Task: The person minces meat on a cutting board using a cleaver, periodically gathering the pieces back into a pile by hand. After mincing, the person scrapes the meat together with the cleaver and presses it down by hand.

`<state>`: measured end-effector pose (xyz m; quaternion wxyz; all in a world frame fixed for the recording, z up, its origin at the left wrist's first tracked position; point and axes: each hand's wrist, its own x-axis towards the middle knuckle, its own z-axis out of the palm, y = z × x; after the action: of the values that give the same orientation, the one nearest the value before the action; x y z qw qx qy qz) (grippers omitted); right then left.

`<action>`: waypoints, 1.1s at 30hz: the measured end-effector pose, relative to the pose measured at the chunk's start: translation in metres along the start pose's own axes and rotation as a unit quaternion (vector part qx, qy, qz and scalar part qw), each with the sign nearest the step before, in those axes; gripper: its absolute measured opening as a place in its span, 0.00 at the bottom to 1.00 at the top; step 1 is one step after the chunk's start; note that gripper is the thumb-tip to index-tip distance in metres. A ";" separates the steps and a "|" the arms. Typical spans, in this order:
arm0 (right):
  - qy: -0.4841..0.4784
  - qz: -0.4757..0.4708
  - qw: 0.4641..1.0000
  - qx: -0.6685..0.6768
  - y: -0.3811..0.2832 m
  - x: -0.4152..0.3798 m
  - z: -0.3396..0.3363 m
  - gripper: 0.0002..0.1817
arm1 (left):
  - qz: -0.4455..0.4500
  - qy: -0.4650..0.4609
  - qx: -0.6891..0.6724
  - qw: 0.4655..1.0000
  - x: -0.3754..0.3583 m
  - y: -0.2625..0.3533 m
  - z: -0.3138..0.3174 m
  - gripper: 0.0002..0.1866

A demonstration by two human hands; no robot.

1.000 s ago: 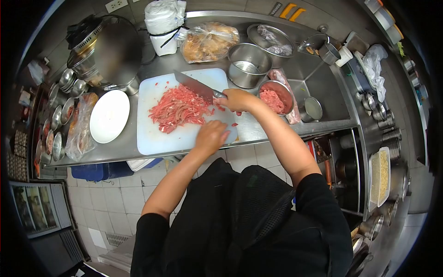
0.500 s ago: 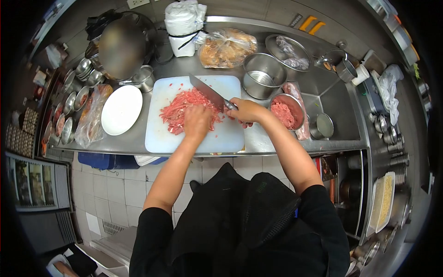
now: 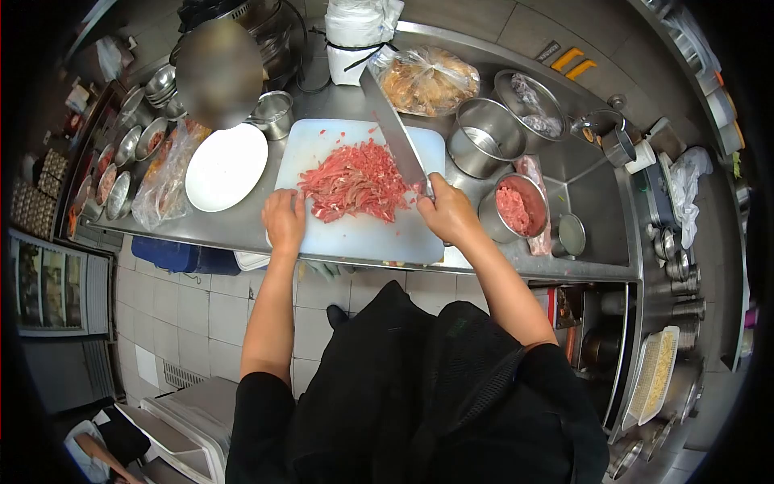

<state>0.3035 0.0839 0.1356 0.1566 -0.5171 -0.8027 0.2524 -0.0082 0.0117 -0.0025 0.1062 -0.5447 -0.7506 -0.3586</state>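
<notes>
My right hand (image 3: 447, 214) is closed round the handle of a cleaver (image 3: 397, 133). The wide blade stands above the right side of the white cutting board (image 3: 363, 242), its tip pointing to the back. On the board lies a heap of sliced and chopped raw red meat (image 3: 352, 181), with small bits scattered around it. My left hand (image 3: 284, 219) rests at the board's left edge, beside the heap, thumb apart from the fingers and nothing held. Right of my right hand, a steel pot (image 3: 492, 211) contains ground meat (image 3: 513, 211).
A white plate (image 3: 227, 169) lies left of the board. An empty steel pot (image 3: 476, 157) and a bagged brown food (image 3: 431, 81) stand behind. Small steel bowls (image 3: 129, 145) line the left; a sink (image 3: 597, 185) is at right. Another person's arm (image 3: 101, 456) shows bottom left.
My left hand has moved off the meat to the board's left edge. The cleaver has swung to the right and its blade is raised. The whole view has shifted slightly.
</notes>
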 end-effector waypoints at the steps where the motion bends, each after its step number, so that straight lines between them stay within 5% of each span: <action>1: 0.000 0.003 1.000 -0.003 -0.001 -0.002 0.001 0.23 | -0.001 -0.002 -0.004 1.000 0.000 0.000 0.000 0.10; 4: -0.028 0.031 0.999 0.015 0.000 0.000 0.011 0.21 | -0.021 -0.003 -0.012 1.000 0.003 -0.001 0.000 0.09; 6: -0.215 0.160 0.961 0.069 0.012 0.004 0.027 0.21 | -0.025 -0.011 -0.019 0.999 0.002 -0.001 -0.001 0.10; 9: -0.121 0.031 0.990 -0.071 0.015 0.005 0.029 0.22 | -0.020 -0.020 -0.015 0.999 0.001 -0.001 -0.003 0.10; 13: -0.081 0.038 0.996 -0.024 -0.002 -0.002 0.020 0.22 | -0.020 -0.011 -0.020 1.000 -0.001 -0.003 -0.002 0.10; 16: -0.182 0.120 0.976 -0.005 0.006 0.003 0.041 0.22 | -0.020 -0.020 -0.017 0.999 0.000 -0.003 0.000 0.09; 22: -0.091 0.078 0.993 0.003 -0.013 -0.003 0.014 0.20 | -0.015 -0.013 -0.034 0.999 -0.001 -0.005 -0.001 0.07; 25: -0.145 0.124 0.982 0.008 0.000 0.002 0.039 0.20 | -0.008 0.017 -0.048 0.999 0.000 -0.005 -0.002 0.06; 28: -0.195 0.148 0.967 0.070 0.007 0.002 0.033 0.21 | 0.040 0.012 -0.065 0.997 0.000 0.006 -0.010 0.05; 33: -0.128 0.126 0.952 0.247 0.051 -0.009 0.056 0.14 | 0.239 -0.047 -0.148 0.958 -0.011 0.097 0.002 0.08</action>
<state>0.3169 0.0797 0.0604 0.1422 -0.5225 -0.6566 0.5251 0.0835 0.0197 0.0313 0.0720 -0.7341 -0.5409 -0.4041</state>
